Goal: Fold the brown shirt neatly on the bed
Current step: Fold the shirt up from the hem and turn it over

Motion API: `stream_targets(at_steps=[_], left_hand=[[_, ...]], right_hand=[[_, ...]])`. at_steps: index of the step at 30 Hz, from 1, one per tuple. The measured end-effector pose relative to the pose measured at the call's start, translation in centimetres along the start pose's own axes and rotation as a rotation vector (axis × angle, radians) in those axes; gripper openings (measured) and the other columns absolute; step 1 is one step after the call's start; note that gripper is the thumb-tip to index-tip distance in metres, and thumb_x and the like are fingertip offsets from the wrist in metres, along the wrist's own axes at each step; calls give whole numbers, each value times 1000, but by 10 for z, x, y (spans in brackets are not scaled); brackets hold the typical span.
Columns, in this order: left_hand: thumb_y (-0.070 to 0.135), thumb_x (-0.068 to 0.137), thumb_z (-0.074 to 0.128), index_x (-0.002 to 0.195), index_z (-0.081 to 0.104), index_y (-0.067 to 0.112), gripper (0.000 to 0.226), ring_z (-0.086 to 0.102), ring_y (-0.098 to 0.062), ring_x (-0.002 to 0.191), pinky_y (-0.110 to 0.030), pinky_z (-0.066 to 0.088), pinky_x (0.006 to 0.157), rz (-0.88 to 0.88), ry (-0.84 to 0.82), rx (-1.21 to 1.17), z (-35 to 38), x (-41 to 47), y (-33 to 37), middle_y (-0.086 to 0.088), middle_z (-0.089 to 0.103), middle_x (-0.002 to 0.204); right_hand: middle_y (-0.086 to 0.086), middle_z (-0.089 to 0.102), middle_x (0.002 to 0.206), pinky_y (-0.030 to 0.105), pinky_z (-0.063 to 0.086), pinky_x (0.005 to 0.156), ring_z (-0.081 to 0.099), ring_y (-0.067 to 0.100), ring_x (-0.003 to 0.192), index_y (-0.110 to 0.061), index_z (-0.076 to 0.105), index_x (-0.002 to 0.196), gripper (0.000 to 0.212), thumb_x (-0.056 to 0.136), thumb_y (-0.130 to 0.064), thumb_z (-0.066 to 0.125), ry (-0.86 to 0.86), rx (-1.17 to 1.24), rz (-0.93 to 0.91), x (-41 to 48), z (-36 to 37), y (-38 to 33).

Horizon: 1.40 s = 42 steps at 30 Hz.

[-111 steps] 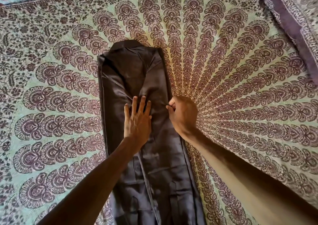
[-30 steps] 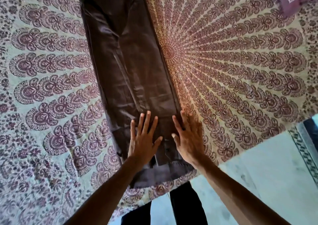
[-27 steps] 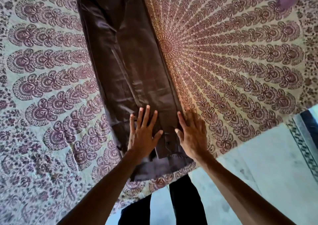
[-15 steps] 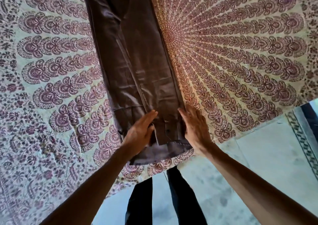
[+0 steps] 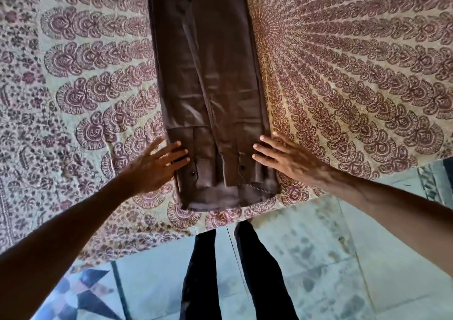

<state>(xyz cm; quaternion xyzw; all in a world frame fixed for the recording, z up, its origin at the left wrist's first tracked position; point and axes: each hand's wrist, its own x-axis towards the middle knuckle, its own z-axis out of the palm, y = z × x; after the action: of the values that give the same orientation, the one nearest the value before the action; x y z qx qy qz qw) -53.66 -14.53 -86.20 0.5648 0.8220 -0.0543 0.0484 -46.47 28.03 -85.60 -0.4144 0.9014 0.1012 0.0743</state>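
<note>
Lying as a long narrow strip, the shirt [image 5: 208,87] runs from the bed's [image 5: 343,74] near edge straight away from you, hem end nearest. Its brown cloth is smooth and glossy; the bed wears cream cloth with maroon mandala print. Your left hand [image 5: 154,167] and right hand [image 5: 289,160] flank the hem end, fingers straight, tips touching its side edges.

One brown shirt [image 5: 208,74] lies on one bed [image 5: 343,74] with a printed cover. Two hands are in view, a left hand [image 5: 154,167] and a right hand [image 5: 286,158]. Two small buttons [image 5: 193,173] show at the shirt's near end. Two trouser legs [image 5: 259,270] stand on one tiled floor [image 5: 331,258].
</note>
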Motion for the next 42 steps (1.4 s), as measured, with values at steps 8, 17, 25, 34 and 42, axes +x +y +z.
stream_targets(at_steps=[8,17,25,34,42], left_hand=[[22,74,75,127,55,17,57,-3,-28,149,-46,8,121,53,-37,-60,-2,19,-5,-11,45,146],[20,88,44,118,59,4,37,64,-15,62,-12,49,63,-536,371,-805,-53,61,-30,-17,69,81],[28,93,51,94,67,30,16,56,3,75,-27,46,72,-1167,694,-1479,-63,159,-181,9,61,86],[45,79,69,103,72,12,41,68,-28,94,-42,55,87,-1380,272,-1544,-18,183,-235,-12,71,97],[56,87,52,84,65,9,48,57,-21,73,-45,51,64,-1470,493,-1412,0,170,-218,-22,65,82]], right_hand=[[7,64,129,51,33,113,60,28,120,-16,65,123,49,75,-5,73,42,191,34,16,-13,3],[-2,68,115,32,49,98,62,18,106,-28,65,117,34,89,-9,65,100,1065,639,57,-74,40],[6,71,86,23,44,74,59,9,85,-26,65,91,37,89,6,49,481,1544,1051,182,-77,192],[5,62,77,28,34,59,57,19,71,-7,68,94,44,83,-49,58,285,1307,1341,231,-22,211],[-12,33,49,14,28,44,32,0,46,-27,35,60,44,96,-24,58,491,988,1165,239,-17,221]])
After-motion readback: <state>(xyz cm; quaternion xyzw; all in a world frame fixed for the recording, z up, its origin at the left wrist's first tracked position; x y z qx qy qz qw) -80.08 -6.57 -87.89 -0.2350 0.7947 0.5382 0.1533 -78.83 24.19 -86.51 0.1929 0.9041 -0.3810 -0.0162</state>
